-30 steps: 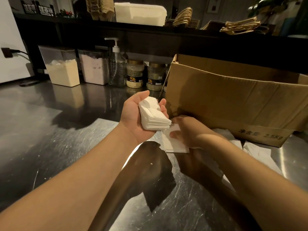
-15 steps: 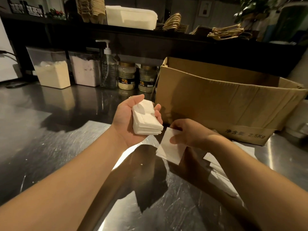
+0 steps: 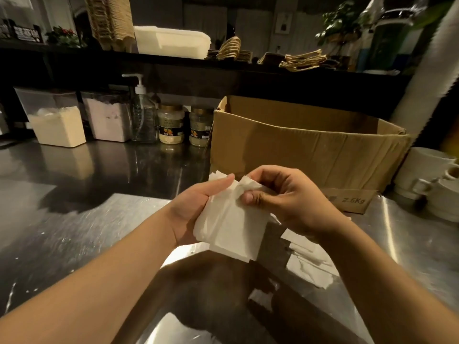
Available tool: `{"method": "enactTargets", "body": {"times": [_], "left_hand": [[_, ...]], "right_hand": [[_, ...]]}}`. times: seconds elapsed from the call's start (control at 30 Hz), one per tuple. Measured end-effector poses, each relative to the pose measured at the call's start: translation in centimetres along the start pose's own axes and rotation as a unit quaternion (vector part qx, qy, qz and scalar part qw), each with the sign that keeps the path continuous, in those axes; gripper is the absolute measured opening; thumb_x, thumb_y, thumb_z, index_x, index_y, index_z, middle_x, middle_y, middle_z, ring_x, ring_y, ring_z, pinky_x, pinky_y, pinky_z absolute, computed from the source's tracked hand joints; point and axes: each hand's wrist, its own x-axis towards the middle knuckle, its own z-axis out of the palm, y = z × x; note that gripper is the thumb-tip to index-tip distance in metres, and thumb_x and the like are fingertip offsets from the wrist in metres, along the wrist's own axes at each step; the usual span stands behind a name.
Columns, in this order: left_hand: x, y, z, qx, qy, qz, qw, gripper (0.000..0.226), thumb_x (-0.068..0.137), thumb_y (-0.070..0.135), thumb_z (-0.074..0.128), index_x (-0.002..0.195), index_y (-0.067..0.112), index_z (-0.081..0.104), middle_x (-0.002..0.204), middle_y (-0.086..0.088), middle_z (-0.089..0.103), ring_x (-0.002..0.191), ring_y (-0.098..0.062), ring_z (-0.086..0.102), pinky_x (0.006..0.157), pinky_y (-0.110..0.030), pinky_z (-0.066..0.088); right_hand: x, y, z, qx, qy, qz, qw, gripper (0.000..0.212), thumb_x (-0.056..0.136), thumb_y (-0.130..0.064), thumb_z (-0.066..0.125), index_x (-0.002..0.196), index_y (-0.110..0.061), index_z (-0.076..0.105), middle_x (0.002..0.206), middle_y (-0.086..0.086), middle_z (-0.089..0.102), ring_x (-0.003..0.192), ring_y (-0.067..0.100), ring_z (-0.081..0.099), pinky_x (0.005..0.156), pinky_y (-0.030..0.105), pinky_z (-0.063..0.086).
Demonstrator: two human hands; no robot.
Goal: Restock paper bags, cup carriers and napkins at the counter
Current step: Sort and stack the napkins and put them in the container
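A stack of white napkins (image 3: 231,227) is held above the steel counter (image 3: 74,232) at the middle of the view. My left hand (image 3: 196,209) grips the stack from its left side. My right hand (image 3: 283,197) pinches a napkin against the top of the stack, thumb on the front. More loose napkins (image 3: 308,259) lie on the counter under my right forearm. On the upper shelf stand stacked cup carriers (image 3: 111,21), a white napkin box (image 3: 171,42) and brown paper bags (image 3: 301,60).
An open cardboard box (image 3: 305,152) stands right behind my hands. Left of it are two jars (image 3: 171,126), a pump bottle (image 3: 142,112) and two powder containers (image 3: 57,120). White stacked cups (image 3: 432,180) sit at the right edge.
My right hand lifted a napkin off the counter and brought it onto the stack in my left hand. The camera moved closer and slightly left.
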Motion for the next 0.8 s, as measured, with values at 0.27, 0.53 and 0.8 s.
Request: {"method": "enactTargets", "body": {"times": [0.27,0.53,0.8], "left_hand": [[0.1,-0.5,0.8,0.010,-0.032,0.012,0.999,0.073,0.076,0.074,0.051,0.124,0.022,0.068,0.113,-0.015,0.072,0.109,-0.038,0.068,0.100,-0.053,0.052],[-0.3,-1.3,0.3,0.017,-0.182,-0.040,0.982,0.072,0.052,0.055,0.097,0.112,0.019,0.077,0.105,-0.013,0.069,0.095,-0.031,0.070,0.093,-0.050,0.056],[-0.5,-0.4,0.1,0.028,-0.143,-0.014,0.989,0.083,0.037,0.045,0.103,0.111,0.021,0.074,0.103,-0.014,0.072,0.097,-0.029,0.072,0.077,-0.038,0.062]], "right_hand": [[0.3,1.5,2.1,-0.009,0.077,0.042,0.996,0.017,0.085,-0.021,0.078,0.100,-0.025,0.071,0.102,-0.010,0.071,0.093,0.011,0.070,0.074,0.035,0.064],[0.1,1.8,1.3,-0.105,-0.036,0.056,0.992,0.043,0.085,-0.039,0.076,0.125,-0.040,0.059,0.121,-0.018,0.057,0.105,0.001,0.059,0.079,0.014,0.056],[-1.0,3.4,0.5,-0.002,0.072,0.017,0.997,0.030,0.084,-0.026,0.079,0.109,-0.027,0.062,0.101,-0.012,0.069,0.096,0.008,0.067,0.074,0.022,0.057]]}}
